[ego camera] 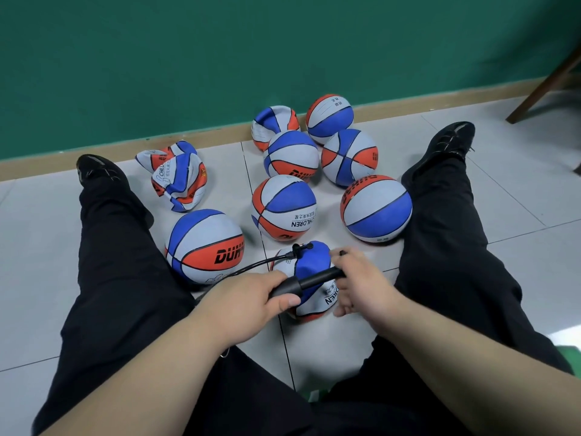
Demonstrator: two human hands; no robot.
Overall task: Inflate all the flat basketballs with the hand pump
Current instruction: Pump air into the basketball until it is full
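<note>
While two crumpled flat balls (179, 184) lie on the floor (518, 199) at far left by the left leg, with a dented one (272, 122) further back by the wall, the step in hand is pumping the ball between the knees.

Left hand (248, 302): fingers curled round the hose end of the barrel, thumb on top. Hand pump (314, 280) lies across the part-filled ball (309, 265), which sits on the floor just ahead of both hands. Hose (251, 265) runs from the left up to the needle fitting (298, 248) on the ball's top. Right hand (358, 280): fingers closed round the pump handle. Can't tell how far the rod is out. Six round balls (375, 207) look done.

Next, my read: full strokes, barrel steady, needle straight, until the skin firms up. Then on to the three flat ones.
</note>
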